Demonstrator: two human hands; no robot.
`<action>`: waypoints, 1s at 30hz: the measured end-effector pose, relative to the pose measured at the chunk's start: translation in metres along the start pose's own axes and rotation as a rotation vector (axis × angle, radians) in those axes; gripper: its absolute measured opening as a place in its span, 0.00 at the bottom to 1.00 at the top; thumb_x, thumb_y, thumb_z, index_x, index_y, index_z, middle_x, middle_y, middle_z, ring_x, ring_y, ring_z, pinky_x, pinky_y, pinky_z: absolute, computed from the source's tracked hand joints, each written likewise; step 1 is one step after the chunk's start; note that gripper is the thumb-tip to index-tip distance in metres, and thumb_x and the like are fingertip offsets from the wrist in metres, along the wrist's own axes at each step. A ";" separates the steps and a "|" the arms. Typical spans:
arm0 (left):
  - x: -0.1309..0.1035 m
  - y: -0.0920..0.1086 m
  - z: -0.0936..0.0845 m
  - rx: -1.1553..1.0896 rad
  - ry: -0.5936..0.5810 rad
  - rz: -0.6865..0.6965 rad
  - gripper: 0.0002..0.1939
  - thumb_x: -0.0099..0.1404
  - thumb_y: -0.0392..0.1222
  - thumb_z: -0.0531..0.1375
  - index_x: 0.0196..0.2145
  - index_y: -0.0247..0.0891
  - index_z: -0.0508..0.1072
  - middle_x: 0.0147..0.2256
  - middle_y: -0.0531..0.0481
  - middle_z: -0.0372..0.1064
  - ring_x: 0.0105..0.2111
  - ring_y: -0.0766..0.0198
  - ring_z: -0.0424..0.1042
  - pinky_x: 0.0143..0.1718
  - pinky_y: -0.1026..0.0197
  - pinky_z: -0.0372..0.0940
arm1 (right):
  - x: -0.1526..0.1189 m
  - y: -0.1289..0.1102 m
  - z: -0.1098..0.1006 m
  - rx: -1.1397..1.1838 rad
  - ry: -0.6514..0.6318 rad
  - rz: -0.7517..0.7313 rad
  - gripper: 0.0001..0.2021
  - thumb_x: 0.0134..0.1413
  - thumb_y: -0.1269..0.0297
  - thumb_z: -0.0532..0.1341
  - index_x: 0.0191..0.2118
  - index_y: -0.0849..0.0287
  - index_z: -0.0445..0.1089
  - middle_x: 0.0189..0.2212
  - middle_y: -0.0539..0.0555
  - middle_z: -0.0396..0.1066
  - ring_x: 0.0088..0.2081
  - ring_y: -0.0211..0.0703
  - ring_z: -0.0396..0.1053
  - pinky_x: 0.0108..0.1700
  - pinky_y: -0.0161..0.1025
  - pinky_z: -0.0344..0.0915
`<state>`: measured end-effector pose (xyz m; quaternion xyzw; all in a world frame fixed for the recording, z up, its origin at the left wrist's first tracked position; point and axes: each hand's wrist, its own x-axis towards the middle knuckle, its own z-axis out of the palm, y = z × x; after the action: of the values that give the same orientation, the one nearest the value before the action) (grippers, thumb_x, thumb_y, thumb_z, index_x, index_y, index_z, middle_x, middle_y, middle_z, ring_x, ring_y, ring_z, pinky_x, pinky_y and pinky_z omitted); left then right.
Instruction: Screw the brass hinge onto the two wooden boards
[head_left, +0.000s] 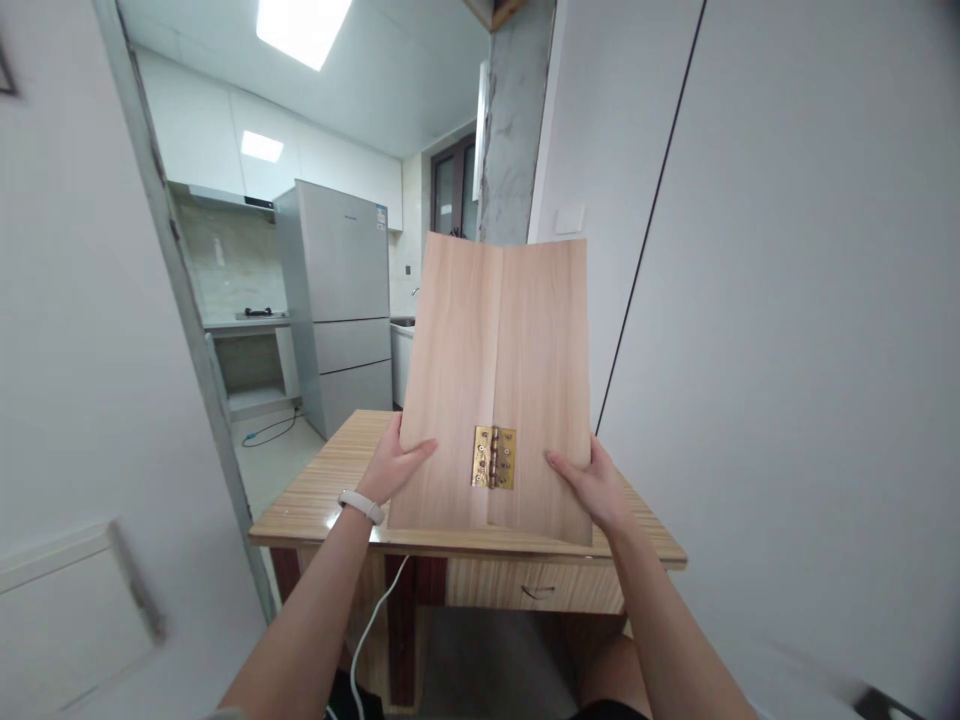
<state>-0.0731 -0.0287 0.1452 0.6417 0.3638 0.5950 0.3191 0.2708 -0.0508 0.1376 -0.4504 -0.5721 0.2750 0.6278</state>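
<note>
Two light wooden boards stand upright side by side above the table, joined near the bottom by a brass hinge [493, 458]. My left hand [394, 462] grips the outer edge of the left board [454, 350], thumb on its face and fingers behind. A pale band is on the left wrist. On the other side, my right hand [596, 485] holds the outer edge of the right board [544, 350] the same way. The fingers behind both boards are hidden.
Beneath the boards is a wood-grain table [330, 490] with a drawer [532, 585]. A white cable [371, 625] hangs at its front. Behind stand a grey fridge [349, 270] and kitchen cabinets [195, 130]. White panels [787, 300] rise on the right.
</note>
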 end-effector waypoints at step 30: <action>-0.006 -0.141 -0.007 -0.146 -0.126 -0.760 0.31 0.45 0.52 0.76 0.43 0.33 0.76 0.40 0.37 0.80 0.34 0.50 0.80 0.33 0.55 0.74 | 0.015 0.118 0.011 0.045 -0.290 0.613 0.24 0.36 0.54 0.75 0.41 0.60 0.79 0.39 0.61 0.81 0.39 0.57 0.79 0.42 0.49 0.76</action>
<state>-0.0929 0.0412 0.0239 0.4721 0.5118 0.4183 0.5833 0.2834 0.0166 0.0404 -0.5436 -0.4874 0.5247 0.4378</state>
